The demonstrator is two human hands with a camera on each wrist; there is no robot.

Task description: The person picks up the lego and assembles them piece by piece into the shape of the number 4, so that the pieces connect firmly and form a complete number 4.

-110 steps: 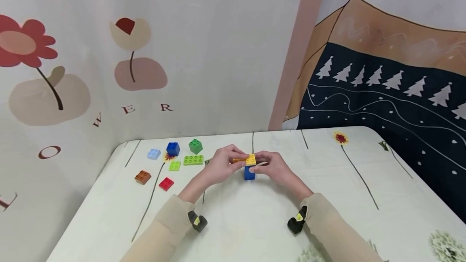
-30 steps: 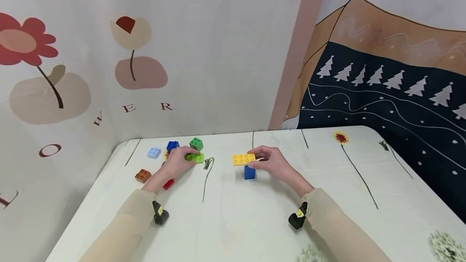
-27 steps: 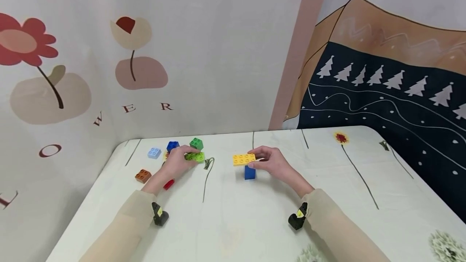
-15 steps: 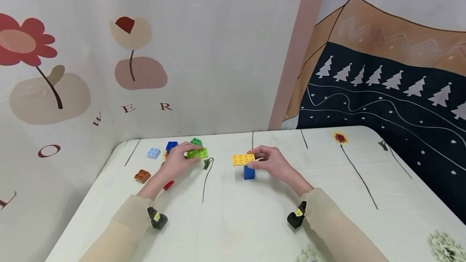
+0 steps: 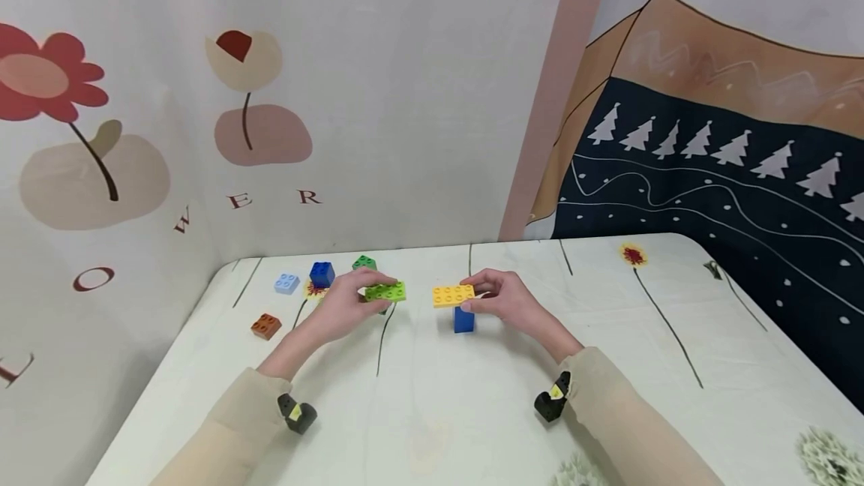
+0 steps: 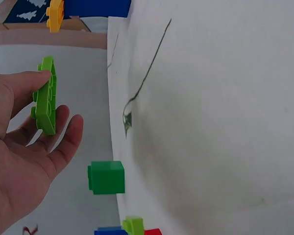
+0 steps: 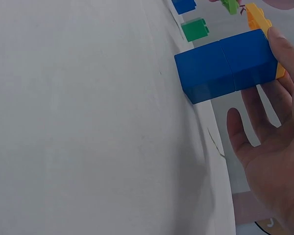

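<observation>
My left hand (image 5: pixel 346 303) pinches the lime plate (image 5: pixel 386 292), left of the yellow plate (image 5: pixel 448 296) my right hand (image 5: pixel 506 300) grips; apart, long axes roughly in line.

Soft shadows, dimmer wrist views

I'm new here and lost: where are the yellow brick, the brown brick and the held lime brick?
Yellow brick (image 5: pixel 451 294): head view, on its studded top.
Brown brick (image 5: pixel 266 324): head view, on its studded top.
Held lime brick (image 6: pixel 44 104): left wrist view, on its side.
</observation>
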